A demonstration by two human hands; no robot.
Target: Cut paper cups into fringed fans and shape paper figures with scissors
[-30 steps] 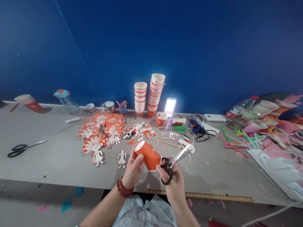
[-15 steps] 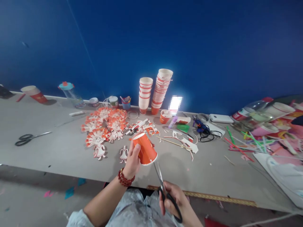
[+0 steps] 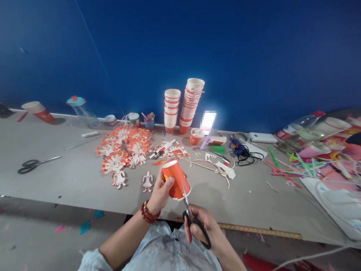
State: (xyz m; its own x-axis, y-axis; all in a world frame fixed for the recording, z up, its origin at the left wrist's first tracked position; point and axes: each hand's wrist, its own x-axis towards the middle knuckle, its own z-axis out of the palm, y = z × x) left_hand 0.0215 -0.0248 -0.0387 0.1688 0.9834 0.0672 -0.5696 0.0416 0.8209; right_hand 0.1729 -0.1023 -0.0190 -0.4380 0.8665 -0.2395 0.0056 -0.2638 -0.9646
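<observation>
My left hand point(image 3: 161, 190) is wrapped round a red paper cup point(image 3: 177, 178), held tilted above the front of the table. Black-handled scissors point(image 3: 199, 227) are gripped in my right hand point(image 3: 205, 226), their blades up against the cup's rim, with one blade lying over the cup's side. A paper doll cutout in a dress point(image 3: 147, 182) lies on the table just left of the cup. Farther left is a pile of orange-and-white paper figures point(image 3: 124, 148) with fringed heads.
Two tall stacks of paper cups point(image 3: 192, 105) stand against the blue wall. A second pair of scissors point(image 3: 39, 163) lies at the left. Paper scraps point(image 3: 169, 150), a glue gun with black cord point(image 3: 241, 150) and colourful strips point(image 3: 284, 169) spread across the table point(image 3: 242, 210).
My right hand has raised the scissors, bringing the blades from below the cup's rim onto its edge. The cup has turned slightly in my left hand.
</observation>
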